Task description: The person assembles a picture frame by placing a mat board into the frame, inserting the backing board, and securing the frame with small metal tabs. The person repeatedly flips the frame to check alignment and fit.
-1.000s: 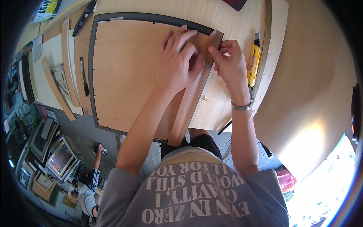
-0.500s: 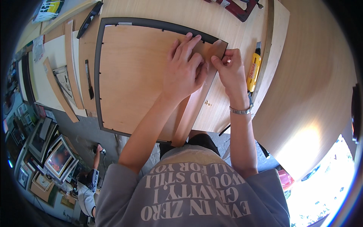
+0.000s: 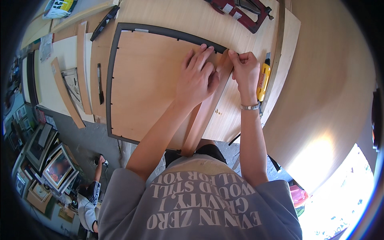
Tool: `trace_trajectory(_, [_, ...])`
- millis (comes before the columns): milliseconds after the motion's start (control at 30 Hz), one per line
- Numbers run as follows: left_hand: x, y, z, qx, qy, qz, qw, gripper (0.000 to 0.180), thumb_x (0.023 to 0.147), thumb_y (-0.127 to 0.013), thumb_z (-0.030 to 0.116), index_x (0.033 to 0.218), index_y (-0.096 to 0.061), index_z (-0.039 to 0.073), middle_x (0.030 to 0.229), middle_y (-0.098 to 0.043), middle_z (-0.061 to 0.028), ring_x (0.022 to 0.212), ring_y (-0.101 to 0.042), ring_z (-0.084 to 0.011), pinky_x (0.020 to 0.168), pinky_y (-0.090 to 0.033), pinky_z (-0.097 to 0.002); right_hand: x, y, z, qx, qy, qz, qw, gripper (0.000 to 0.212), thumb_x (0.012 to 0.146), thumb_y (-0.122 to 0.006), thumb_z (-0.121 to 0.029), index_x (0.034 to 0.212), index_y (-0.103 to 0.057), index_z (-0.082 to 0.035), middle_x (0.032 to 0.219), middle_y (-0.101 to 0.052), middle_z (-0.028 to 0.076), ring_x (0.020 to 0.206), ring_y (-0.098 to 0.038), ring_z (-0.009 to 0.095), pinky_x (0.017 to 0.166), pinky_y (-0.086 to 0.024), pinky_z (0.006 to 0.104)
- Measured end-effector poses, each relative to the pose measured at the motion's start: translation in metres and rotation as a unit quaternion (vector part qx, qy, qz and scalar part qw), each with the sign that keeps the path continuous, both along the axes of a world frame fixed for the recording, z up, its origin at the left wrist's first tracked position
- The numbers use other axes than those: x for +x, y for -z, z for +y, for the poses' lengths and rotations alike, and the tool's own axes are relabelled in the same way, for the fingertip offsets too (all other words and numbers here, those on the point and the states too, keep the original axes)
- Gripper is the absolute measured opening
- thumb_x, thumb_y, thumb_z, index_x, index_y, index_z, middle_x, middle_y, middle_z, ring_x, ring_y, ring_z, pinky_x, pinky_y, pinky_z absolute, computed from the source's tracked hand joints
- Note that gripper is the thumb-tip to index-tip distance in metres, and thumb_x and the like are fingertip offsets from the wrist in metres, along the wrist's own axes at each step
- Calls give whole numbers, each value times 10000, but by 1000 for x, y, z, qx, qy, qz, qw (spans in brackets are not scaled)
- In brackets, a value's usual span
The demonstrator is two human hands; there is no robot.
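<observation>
A picture frame lies face down before me, its dark grey rim [image 3: 109,88] around a light brown backing board [image 3: 148,80]. A strip of brown paper tape [image 3: 199,124] runs along its right side, from the far right corner to the near edge. My left hand [image 3: 197,78] rests on the board and the tape, fingers spread toward the far rim. At the far right corner my right hand [image 3: 246,72] pinches the end of the tape between thumb and bent fingers. The near part of the tape lies loose and slightly raised.
Right of the frame lies a yellow utility knife [image 3: 263,82] beside a long wooden strip [image 3: 278,40]. A dark red staple gun [image 3: 256,18] sits at the far side. A black pen [image 3: 100,84], a black tool [image 3: 105,23] and wooden strips [image 3: 66,92] lie left. Another person [image 3: 90,200] is at lower left.
My right hand has shifted slightly; the tape end at the corner, raised before, now lies lower against the frame edge. The view has moved a little.
</observation>
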State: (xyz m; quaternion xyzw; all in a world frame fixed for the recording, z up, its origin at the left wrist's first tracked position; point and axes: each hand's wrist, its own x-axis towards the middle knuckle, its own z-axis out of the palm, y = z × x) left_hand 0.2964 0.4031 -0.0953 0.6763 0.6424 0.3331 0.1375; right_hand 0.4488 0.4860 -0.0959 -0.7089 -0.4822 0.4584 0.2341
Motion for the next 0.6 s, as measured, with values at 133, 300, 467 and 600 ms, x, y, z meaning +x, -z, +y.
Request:
trace_trajectory(133, [-8,-4,3,4,-18,-19,1000,89,870,-657,114,888,-590,58,1418,-597,-162,1394,-518,-327,1153,-357,-529,-5,-8,-18,34,-37,-1,999,401,852,-850,-287,882,-602,27,700,-648,102,519,-589,161,505,-469,294])
trace_trajectory(300, [-14,-8,-1,6,-21,-46,999,143,891,-607,83,1025,-582,40,1403,-614,-162,1380,-535,-320,1156,-364,-521,1,-5,-59,18,-85,-5,996,382,831,-866,-224,937,-600,28,724,-630,80,598,-579,150,558,-483,306])
trace_trajectory(467, [-7,-5,-3,8,-18,-47,999,174,907,-597,76,1077,-588,37,1378,-628,-153,1373,-543,-308,1149,-378,-505,1,-8,-23,-8,-4,45,999,370,869,-843,-245,929,-606,32,715,-639,69,444,-509,107,399,-389,274])
trace_trajectory(600, [-30,-16,-10,22,-21,-74,997,195,926,-603,81,1115,-592,36,1372,-630,-154,1372,-544,-321,1148,-383,-502,-21,-26,-34,19,-55,-8,998,385,887,-825,-279,910,-601,34,657,-628,88,445,-552,136,415,-424,303])
